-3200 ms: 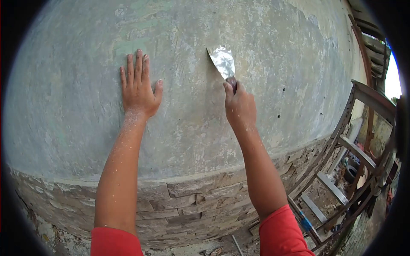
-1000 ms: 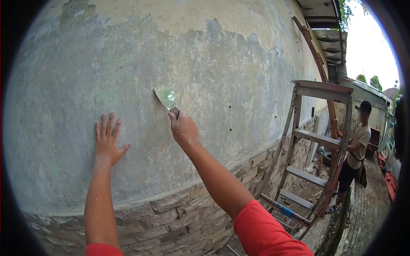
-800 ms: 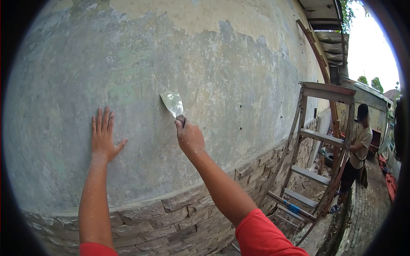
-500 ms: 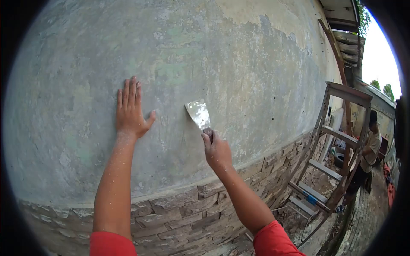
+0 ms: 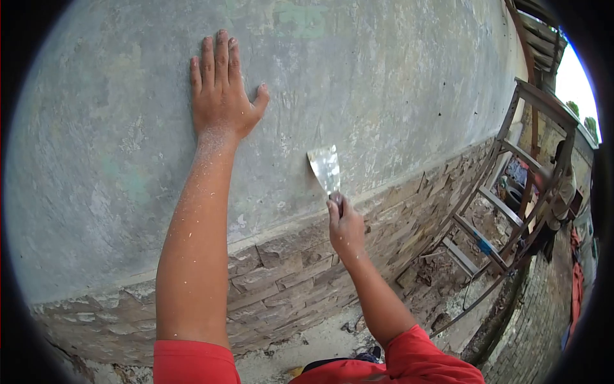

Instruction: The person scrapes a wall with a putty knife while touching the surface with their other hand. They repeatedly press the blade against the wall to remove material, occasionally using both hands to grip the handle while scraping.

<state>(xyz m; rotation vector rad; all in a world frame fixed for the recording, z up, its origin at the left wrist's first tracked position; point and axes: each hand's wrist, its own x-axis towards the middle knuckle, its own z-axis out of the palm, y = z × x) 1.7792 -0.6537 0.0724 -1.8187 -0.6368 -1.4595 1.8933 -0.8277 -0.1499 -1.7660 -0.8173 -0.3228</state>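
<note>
My left hand lies flat on the grey-green wall, its fingers pointing up and its thumb apart. Pale flecks dot that forearm. Lower and to the right, my right hand is closed round the handle of a scraper. The scraper's wide metal blade points up and a little left, over the lower part of the painted wall. Whether the blade's edge touches the surface I cannot tell.
Stone cladding runs along the wall's base. A metal ladder leans at the right. Behind it a person is partly hidden. Red cloth hangs at the far right, beside a brick path.
The view has tilted down, showing more of the ground. My right hand and the scraper have moved down the wall, closer to the stone cladding. My left hand is still flat on the wall.
</note>
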